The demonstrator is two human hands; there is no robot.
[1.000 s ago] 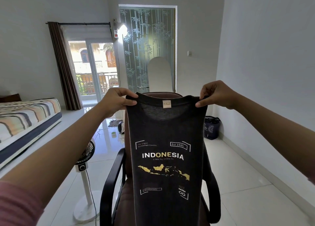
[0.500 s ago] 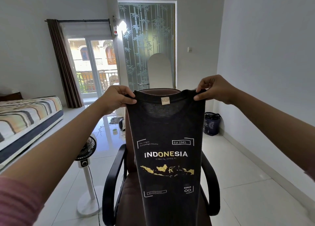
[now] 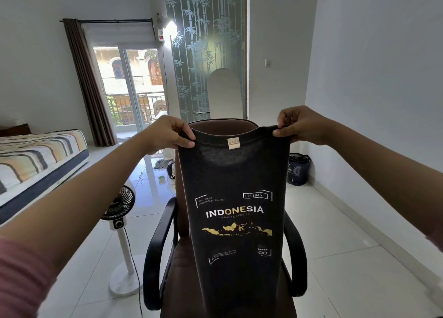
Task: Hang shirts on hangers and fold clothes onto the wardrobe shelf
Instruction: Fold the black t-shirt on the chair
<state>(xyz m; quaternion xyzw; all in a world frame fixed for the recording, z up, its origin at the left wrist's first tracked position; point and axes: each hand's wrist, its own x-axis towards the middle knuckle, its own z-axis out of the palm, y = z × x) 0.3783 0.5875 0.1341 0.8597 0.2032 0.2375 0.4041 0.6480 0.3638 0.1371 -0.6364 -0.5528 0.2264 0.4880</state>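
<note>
Up high, thin dark shirt point(image 3: 236, 185), both hands pinching.

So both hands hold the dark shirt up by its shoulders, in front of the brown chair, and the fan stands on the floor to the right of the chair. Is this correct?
Not quite: the head view shows the fan on the left of the chair, not the right. The rest holds: the left hand and right hand pinch the shirt by its shoulders, in front of the chair.

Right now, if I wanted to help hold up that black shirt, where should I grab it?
Probably the black shirt is best held at the top edge by the shoulders, coming from above, as the left hand and right hand pinch it. It then hangs flat, sides folded in.
</note>
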